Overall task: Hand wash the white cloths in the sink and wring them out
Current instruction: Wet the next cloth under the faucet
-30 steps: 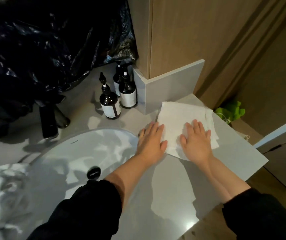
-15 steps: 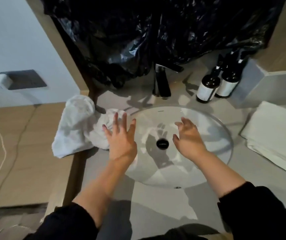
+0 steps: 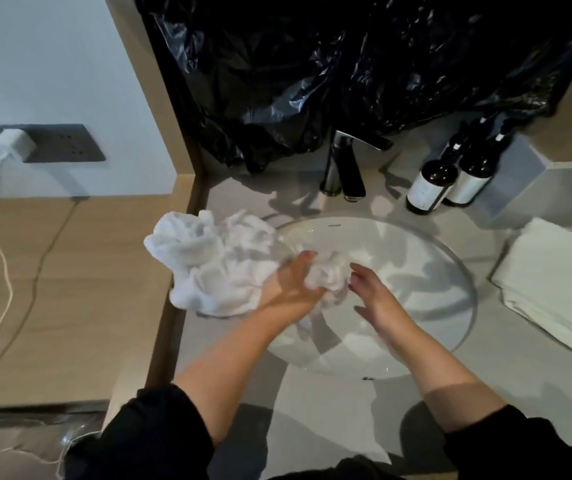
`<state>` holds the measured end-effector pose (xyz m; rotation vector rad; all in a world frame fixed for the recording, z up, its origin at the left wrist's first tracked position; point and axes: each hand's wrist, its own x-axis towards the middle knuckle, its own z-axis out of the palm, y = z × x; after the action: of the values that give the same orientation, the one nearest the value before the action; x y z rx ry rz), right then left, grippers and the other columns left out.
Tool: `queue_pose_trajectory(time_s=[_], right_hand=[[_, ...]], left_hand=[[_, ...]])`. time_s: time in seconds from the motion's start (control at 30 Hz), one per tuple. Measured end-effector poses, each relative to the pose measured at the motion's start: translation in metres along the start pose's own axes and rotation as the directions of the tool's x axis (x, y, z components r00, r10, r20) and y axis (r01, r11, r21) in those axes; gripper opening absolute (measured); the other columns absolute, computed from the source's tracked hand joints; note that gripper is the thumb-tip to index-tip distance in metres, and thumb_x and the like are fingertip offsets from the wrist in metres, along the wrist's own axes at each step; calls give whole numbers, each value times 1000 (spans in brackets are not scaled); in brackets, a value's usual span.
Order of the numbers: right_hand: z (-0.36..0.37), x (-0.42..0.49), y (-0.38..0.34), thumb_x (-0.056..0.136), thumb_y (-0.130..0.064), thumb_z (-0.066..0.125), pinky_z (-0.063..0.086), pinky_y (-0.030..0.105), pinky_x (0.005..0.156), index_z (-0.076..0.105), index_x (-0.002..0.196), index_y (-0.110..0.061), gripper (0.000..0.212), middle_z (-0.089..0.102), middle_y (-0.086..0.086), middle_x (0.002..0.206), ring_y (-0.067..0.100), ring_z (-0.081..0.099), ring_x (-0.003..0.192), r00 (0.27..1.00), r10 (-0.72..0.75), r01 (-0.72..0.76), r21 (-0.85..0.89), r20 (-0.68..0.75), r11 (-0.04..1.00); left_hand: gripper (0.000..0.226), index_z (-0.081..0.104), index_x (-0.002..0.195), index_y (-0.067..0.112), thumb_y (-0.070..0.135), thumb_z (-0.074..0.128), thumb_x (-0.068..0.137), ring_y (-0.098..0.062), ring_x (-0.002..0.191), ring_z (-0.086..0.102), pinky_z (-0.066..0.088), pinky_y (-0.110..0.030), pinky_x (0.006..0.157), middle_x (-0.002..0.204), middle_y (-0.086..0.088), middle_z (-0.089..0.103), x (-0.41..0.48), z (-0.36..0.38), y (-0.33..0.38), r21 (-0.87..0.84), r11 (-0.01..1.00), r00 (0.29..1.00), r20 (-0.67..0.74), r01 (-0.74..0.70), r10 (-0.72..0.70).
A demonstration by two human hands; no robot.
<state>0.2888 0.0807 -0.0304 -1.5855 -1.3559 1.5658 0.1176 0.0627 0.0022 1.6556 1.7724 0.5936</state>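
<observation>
White cloths [image 3: 215, 258] lie in a crumpled heap on the surface [image 3: 329, 410] at the left rim of the sink [image 3: 451, 258], one end spilling over into the basin. The left hand [image 3: 295, 285] has fingers and thumb curled round that trailing bunch, gripping it just inside the rim. The right hand [image 3: 378, 296] is beside it over the basin, fingers spread and fairly straight, holding nothing; its fingertips seem to brush the bunch, though the blur makes contact hard to confirm. A folded cloth [image 3: 554, 289] rests apart on the right side of the surface, well clear of the hands.

By the look of it, the step in hand is drawing a cloth from the heap into the basin, before any washing of it. No stream shows at the faucet [image 3: 343, 164], so the next move likely calls for separating one cloth from the tangle, taking it with both hands, and getting water running onto it before rubbing and wringing.
</observation>
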Motion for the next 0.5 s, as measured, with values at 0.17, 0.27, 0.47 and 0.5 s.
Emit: queue_pose_trajectory(time_s=[0.17,0.27,0.47,0.5], right_hand=[[-46,-6,-1,102,-40,35,51,39,86,61,119,-16,40,71,10,110,23,67,101,993,114,-99,449,-6,888],[-60,3,-8,100,-35,41,52,30,68,65,106,-17,30,72,8,92,20,67,79,971,179,-153,164,-156,975],[-75,42,-47,96,-4,44,34,24,85,54,129,0,35,55,21,131,34,53,119,960,-10,-44,-185,-280,982],[-75,46,-65,96,-1,42,34,27,86,48,134,3,38,54,23,130,35,52,119,975,23,-13,47,-221,999]], left_hand=[[43,55,110,28,15,76,76,-18,98,60,51,-26,84,102,8,62,12,37,41,-618,752,957,283,230,-60],[50,61,114,8,13,75,66,-32,100,65,52,-46,90,106,-14,68,29,49,42,-782,551,946,320,290,-44],[57,61,115,15,24,78,61,-30,101,66,50,-47,96,108,-11,70,53,65,31,-790,517,944,266,329,-195],[51,62,111,15,22,78,63,-29,101,66,52,-43,94,105,-10,70,56,65,27,-789,528,948,229,313,-219]])
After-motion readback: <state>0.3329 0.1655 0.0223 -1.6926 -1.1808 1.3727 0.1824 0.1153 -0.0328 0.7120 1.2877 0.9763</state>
